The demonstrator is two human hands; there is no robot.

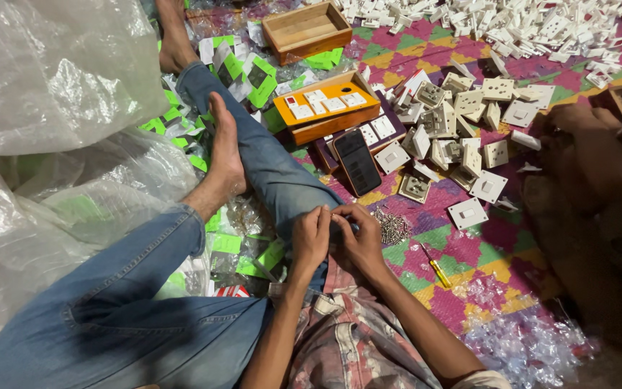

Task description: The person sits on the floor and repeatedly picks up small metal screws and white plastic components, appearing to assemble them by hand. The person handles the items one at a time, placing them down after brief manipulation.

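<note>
My left hand (pixel 311 238) and my right hand (pixel 360 234) meet over my knee, fingertips pinched together on a small part (pixel 335 215) that is too small to identify. Just right of my hands, a heap of small metal screws (pixel 391 226) lies on the patterned mat (pixel 469 259). A yellow-handled screwdriver (pixel 437 271) rests on the mat further right. Beyond my knee a dark phone (pixel 358 162) lies face up. Past it, white switch plates (pixel 469 213) are scattered about.
My jeans-clad legs cross the middle, one bare foot (pixel 224 155) resting on the shin. Clear plastic bags (pixel 44 79) fill the left. An orange-topped wooden box (pixel 325 108) and an empty wooden box (pixel 306 30) sit behind. Another person's limbs (pixel 599 166) are at the right.
</note>
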